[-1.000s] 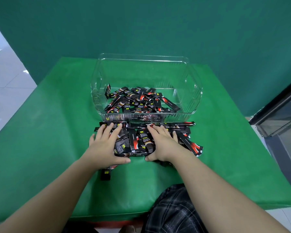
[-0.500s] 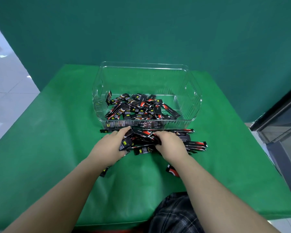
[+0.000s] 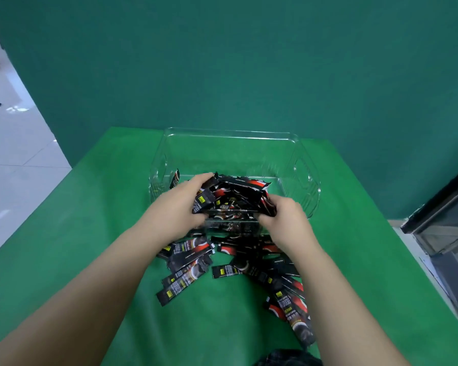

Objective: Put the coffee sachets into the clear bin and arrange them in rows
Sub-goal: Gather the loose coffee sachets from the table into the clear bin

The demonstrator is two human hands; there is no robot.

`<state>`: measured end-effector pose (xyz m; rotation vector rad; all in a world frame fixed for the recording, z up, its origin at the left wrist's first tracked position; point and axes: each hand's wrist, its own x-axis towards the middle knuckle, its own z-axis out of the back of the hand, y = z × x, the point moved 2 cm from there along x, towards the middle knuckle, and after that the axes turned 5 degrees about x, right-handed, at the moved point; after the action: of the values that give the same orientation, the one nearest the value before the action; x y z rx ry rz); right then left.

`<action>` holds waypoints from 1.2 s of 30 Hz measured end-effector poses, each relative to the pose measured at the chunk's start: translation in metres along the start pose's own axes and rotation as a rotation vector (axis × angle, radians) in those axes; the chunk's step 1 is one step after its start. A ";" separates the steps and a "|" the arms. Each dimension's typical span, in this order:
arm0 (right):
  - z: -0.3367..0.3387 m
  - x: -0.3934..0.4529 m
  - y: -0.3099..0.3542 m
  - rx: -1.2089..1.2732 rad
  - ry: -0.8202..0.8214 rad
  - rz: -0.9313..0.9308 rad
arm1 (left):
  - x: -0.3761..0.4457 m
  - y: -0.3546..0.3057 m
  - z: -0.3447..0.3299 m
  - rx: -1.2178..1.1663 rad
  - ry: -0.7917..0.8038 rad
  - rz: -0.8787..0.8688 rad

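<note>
A clear plastic bin (image 3: 304,178) stands on the green table, with black and red coffee sachets lying loose inside it. My left hand (image 3: 180,202) and my right hand (image 3: 283,217) grip a bunch of sachets (image 3: 236,199) between them, held over the bin's near wall. Several more sachets (image 3: 188,262) lie scattered on the cloth in front of the bin, some under my forearms, and one long sachet (image 3: 294,310) lies near the table's front right.
The green cloth table (image 3: 77,247) runs out to the left and right of the bin. A dark green wall stands behind it. A grey cabinet edge (image 3: 444,223) is at the right, and white floor tiles (image 3: 13,154) are at the left.
Both hands have closed on a bunch of sachets from the pile and lifted it up and forward over the bin's near wall. The remaining pile is thinner and more scattered.
</note>
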<state>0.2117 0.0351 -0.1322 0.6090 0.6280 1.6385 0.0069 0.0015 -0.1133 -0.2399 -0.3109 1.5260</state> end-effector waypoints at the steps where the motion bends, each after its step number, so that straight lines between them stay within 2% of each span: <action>1: 0.005 0.008 0.006 0.001 -0.013 0.011 | 0.009 -0.001 0.007 0.014 -0.012 -0.006; 6: 0.010 0.057 0.027 -0.163 -0.111 0.062 | 0.062 -0.002 0.021 0.036 -0.142 -0.020; 9: -0.007 0.065 0.021 -0.280 0.035 0.029 | 0.073 0.007 0.004 0.156 -0.063 0.066; 11: -0.016 0.057 0.013 -0.270 0.078 0.020 | 0.067 0.012 -0.010 0.197 -0.015 0.069; 19: -0.024 0.001 -0.023 -0.077 -0.102 0.128 | 0.020 0.024 -0.035 0.131 -0.022 -0.056; 24: -0.006 -0.020 -0.053 -0.081 -0.045 0.002 | -0.016 0.030 -0.053 0.066 -0.101 -0.167; 27: 0.001 -0.036 -0.076 -0.173 0.093 -0.131 | -0.040 0.040 -0.068 0.037 -0.126 -0.172; 33: -0.009 -0.073 -0.107 -0.300 0.438 -0.397 | -0.058 0.065 -0.106 0.126 0.159 -0.028; 36: -0.014 -0.079 -0.101 -0.332 0.504 -0.410 | -0.056 0.065 -0.117 0.159 0.168 0.004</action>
<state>0.2844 -0.0303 -0.2163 -0.1804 0.7609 1.4578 -0.0149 -0.0479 -0.2483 -0.2411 -0.0549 1.5155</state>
